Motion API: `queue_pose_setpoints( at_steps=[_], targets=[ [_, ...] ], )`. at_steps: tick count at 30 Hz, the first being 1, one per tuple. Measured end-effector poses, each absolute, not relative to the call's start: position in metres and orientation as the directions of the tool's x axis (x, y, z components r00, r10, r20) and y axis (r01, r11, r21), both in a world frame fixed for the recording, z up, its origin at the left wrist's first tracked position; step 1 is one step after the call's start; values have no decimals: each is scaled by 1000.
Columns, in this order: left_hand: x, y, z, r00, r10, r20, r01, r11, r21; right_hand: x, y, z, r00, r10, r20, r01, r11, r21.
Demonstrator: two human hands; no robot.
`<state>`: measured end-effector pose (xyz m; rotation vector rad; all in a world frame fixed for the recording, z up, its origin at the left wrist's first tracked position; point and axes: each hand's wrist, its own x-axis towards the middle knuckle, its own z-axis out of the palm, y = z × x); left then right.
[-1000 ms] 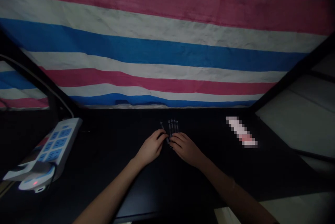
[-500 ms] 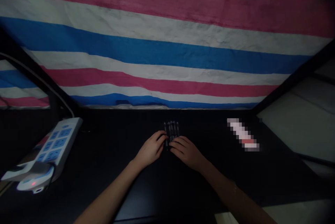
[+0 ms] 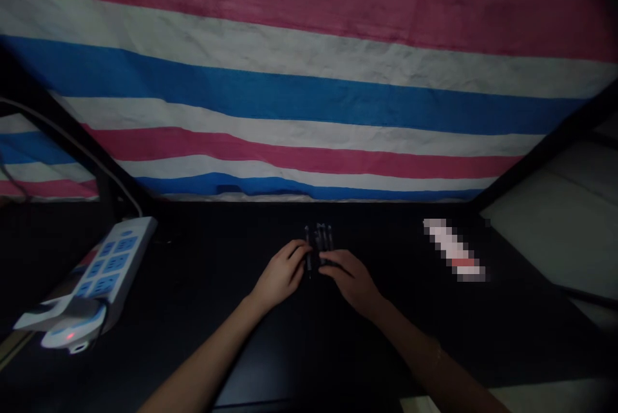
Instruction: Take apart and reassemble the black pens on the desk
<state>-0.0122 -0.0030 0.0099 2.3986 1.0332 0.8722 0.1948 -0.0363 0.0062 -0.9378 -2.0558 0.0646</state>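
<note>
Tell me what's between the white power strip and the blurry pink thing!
In the head view, the left hand, thin pen-like sticks and the right hand are between them.

On my feed I'm seeing a wht pwr strip [image 3: 116,265]. Blk desk [image 3: 193,284] is running under it, plug [image 3: 58,336] w/ red light [image 3: 70,336] is sitting at its near end, striped sheet [image 3: 309,101] is hanging beyond it, & pixelated pink item [image 3: 452,249] is lying well right.
</note>
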Motion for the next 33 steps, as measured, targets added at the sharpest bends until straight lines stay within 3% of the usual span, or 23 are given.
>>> queue_pose_setpoints(
  at_steps=[3, 5, 7, 9, 13, 15, 17, 19, 21, 23, 26, 33],
  targets=[
    [-9, -7, 15, 365, 856, 367, 455, -508, 732, 198, -42, 13, -118, 679, 724, 592, 634, -498],
    [-7, -8, 17, 260, 940, 222, 314, -299, 901, 198, -47, 18, 12, 681, 732, 576, 594, -562],
    [-4, -9, 18, 237, 971, 41, 121, -71, 990, 198, -54, 22, 57, 672, 738, 554, 594, -583],
    [-2, -8, 17, 263, 963, -55, -2, 58, 998, 196, -62, 24, -19, 654, 756, 525, 650, -549],
    [0, -6, 18, 282, 945, -164, -224, 231, 947, 189, -74, 23, -385, 503, 773, 417, 843, -341],
    [0, -5, 19, 285, 937, -203, -360, 300, 883, 186, -77, 21, -440, 535, 721, 353, 841, -409],
    [-1, -5, 18, 278, 939, -202, -407, 306, 861, 182, -77, 18, -317, 744, 588, 262, 664, -700],
    [-2, -5, 18, 280, 940, -195, -407, 300, 863, 179, -75, 15, -211, 944, 254, 35, 267, -963],
    [-1, -7, 16, 290, 939, -186, -402, 296, 867, 178, -73, 13, -374, 920, -117, -180, -196, -964],
    [1, -9, 15, 298, 939, -172, -391, 285, 876, 177, -71, 13, -569, 762, -310, -214, -501, -839],
    [4, -14, 14, 311, 938, -151, -367, 266, 891, 176, -71, 11, -648, 652, -394, -136, -608, -782],
    [5, -21, 12, 301, 945, -126, -311, 223, 924, 173, -75, -4, -553, 727, -408, -68, -527, -847]
  ],
)
